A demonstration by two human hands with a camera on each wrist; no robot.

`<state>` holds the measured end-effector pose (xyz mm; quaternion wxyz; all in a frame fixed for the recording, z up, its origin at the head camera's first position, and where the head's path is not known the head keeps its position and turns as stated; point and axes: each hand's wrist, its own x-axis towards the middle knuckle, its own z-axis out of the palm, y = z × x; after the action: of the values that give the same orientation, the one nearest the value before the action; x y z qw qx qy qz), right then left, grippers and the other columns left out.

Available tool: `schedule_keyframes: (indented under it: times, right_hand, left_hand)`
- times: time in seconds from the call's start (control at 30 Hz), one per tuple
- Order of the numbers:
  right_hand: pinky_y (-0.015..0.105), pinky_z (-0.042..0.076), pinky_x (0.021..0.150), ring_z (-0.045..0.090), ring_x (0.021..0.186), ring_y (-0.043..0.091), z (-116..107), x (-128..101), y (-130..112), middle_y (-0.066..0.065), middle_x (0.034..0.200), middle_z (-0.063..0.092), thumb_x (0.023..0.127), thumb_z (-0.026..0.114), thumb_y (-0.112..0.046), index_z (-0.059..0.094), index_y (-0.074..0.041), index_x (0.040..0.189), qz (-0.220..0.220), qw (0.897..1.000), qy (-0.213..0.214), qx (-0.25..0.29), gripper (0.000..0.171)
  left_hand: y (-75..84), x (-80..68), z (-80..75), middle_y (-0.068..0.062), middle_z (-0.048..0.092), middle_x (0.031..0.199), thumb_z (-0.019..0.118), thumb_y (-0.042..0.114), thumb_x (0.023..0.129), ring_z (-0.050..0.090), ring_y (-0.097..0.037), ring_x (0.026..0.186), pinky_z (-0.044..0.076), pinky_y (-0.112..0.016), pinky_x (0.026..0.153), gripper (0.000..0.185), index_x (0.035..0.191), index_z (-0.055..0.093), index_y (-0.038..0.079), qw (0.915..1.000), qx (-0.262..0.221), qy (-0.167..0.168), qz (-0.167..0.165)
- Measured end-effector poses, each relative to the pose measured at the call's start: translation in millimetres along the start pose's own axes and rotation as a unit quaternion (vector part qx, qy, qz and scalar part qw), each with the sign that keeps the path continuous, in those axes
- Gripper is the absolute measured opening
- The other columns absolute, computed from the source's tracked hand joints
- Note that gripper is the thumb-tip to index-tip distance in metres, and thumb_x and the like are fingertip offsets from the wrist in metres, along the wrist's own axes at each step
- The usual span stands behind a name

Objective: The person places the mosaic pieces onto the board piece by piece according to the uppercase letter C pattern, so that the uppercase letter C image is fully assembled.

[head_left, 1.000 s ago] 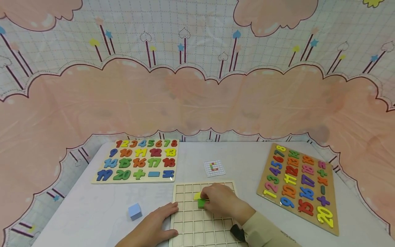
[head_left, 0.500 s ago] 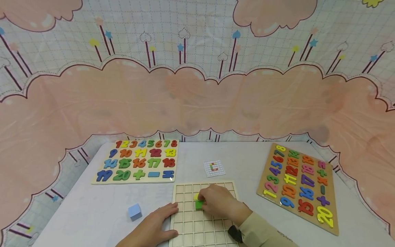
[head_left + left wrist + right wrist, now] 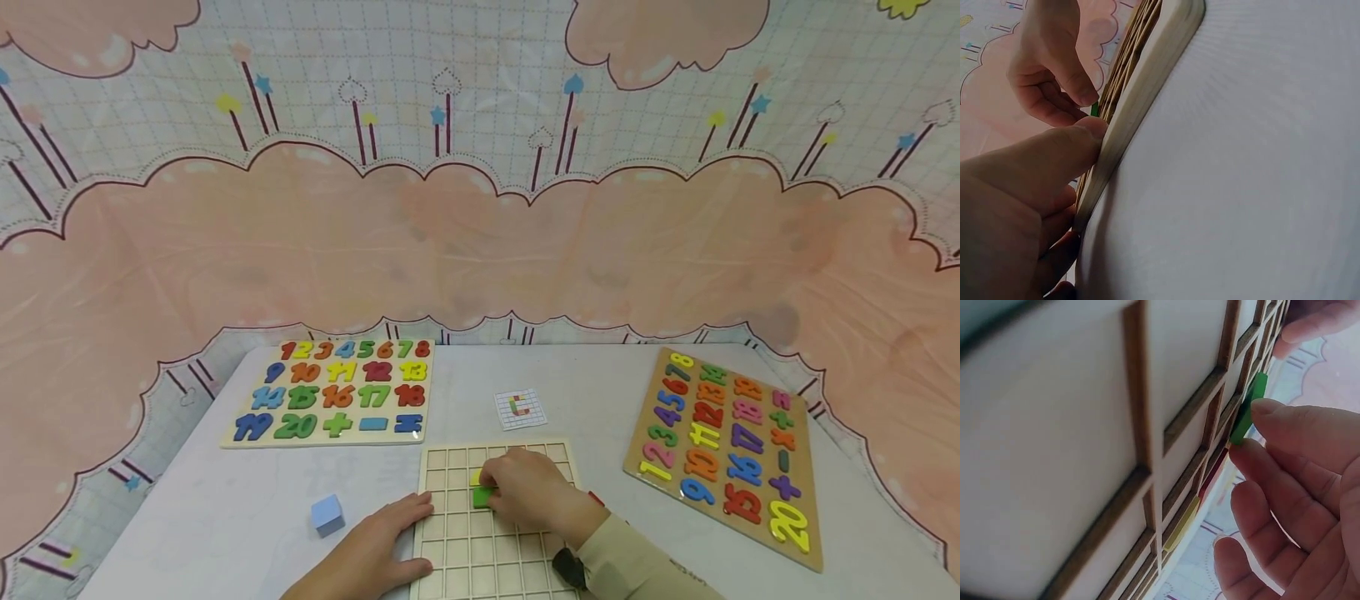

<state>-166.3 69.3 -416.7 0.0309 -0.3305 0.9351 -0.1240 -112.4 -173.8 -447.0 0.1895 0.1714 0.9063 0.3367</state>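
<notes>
Green block (image 3: 482,497) a cell further left, pinched in right hand's (image 3: 528,490) fingertip grip, over grid board (image 3: 450,533).

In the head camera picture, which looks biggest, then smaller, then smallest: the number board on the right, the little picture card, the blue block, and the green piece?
1. Number board on the right, though it lies nearer than the card.
2. Little picture card.
3. Blue block, close to the card in size, so that order is unsure.
4. Green piece, partly hidden by the right hand.
</notes>
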Motion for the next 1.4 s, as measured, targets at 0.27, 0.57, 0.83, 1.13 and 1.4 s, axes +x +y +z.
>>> schedule_keyframes:
  times: [0.27,0.57,0.83,1.13,1.4]
  right_hand:
    - [0.028,0.050,0.071,0.057,0.080,0.010,0,0,-3,-0.011,0.084,0.067,0.085,0.077,-0.018,0.072,-0.016,0.093,-0.002,1.000,0.006,-0.003,0.009]
    - [0.028,0.050,0.069,0.058,0.080,0.011,1,0,-3,-0.011,0.084,0.066,0.081,0.078,-0.016,0.071,-0.014,0.096,-0.004,1.000,0.014,-0.005,0.016]
    - [0.028,0.050,0.073,0.059,0.085,0.009,1,0,-2,-0.012,0.088,0.068,0.084,0.077,-0.018,0.073,-0.016,0.101,0.007,1.000,-0.004,0.013,0.018]
    - [0.037,0.053,0.080,0.063,0.097,0.017,-9,-8,10,-0.006,0.100,0.071,0.086,0.077,-0.020,0.073,-0.014,0.106,0.032,0.998,-0.003,0.053,0.022]
    - [0.044,0.054,0.083,0.064,0.094,0.020,-22,-28,31,0.002,0.109,0.071,0.087,0.077,-0.020,0.071,-0.010,0.112,0.069,0.993,0.006,0.100,0.028]
  left_hand:
    - [-0.7,-0.2,0.4,-0.012,0.050,0.148,0.080,0.040,0.084,0.041,-0.041,0.137,0.036,-0.063,0.106,0.069,0.138,0.058,0.005,1.0000,0.001,0.001,0.006]
    - [-1.2,0.3,0.3,-0.013,0.050,0.148,0.081,0.040,0.084,0.041,-0.041,0.137,0.036,-0.063,0.106,0.068,0.138,0.058,0.004,1.0000,-0.003,-0.001,0.004]
    - [-1.7,-2.3,1.2,-0.012,0.050,0.148,0.081,0.038,0.084,0.041,-0.041,0.137,0.036,-0.063,0.106,0.068,0.137,0.058,0.003,0.9996,0.007,0.011,0.026]
    - [-0.7,-1.7,1.0,-0.013,0.049,0.149,0.081,0.037,0.084,0.040,-0.041,0.138,0.035,-0.064,0.106,0.068,0.138,0.057,0.003,0.9999,-0.001,0.008,0.013]
    - [0.9,-1.5,0.9,-0.013,0.049,0.149,0.081,0.038,0.084,0.041,-0.041,0.138,0.036,-0.064,0.106,0.069,0.139,0.057,0.004,1.0000,-0.003,0.005,0.003]
